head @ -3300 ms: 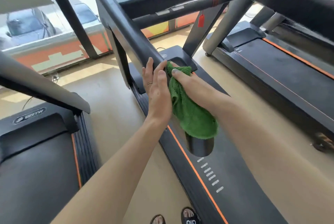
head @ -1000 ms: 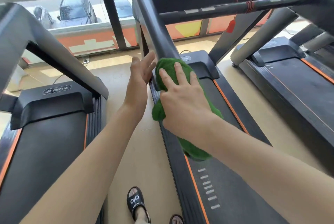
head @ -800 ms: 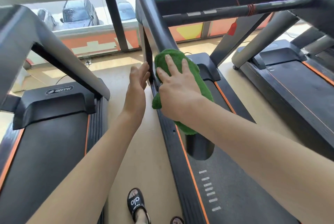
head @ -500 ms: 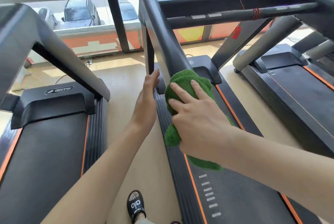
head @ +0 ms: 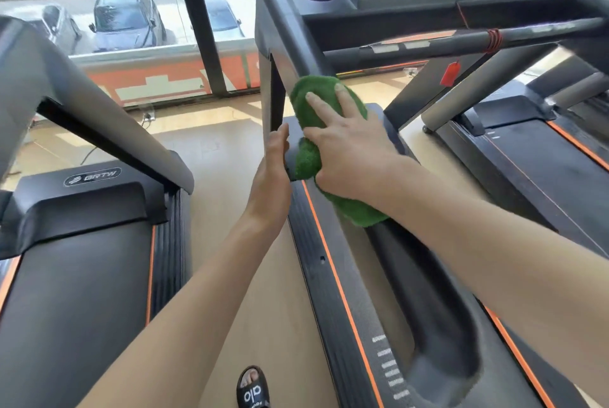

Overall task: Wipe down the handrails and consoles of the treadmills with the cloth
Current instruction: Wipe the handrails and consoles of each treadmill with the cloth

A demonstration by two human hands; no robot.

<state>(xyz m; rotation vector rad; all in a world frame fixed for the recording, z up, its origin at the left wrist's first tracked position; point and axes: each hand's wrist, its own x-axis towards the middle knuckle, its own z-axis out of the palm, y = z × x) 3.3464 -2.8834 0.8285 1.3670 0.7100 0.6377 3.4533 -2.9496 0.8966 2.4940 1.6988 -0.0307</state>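
Fuzzy green cloth (head: 324, 144) draped over sloping dark grey treadmill handrail (head: 290, 42), long axis along the rail, running up-away toward console; right hand (head: 349, 147) presses it, fingers straight and spread; left hand (head: 272, 173) flat against rail's outer side, fingers extended.

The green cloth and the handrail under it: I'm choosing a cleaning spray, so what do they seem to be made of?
Green cloth: looks like terry or microfibre, judging by its fuzzy, looped, matte pile. Handrail: seemingly hard moulded plastic or coated metal, dark grey and smooth with a soft sheen; the picture cannot settle which.
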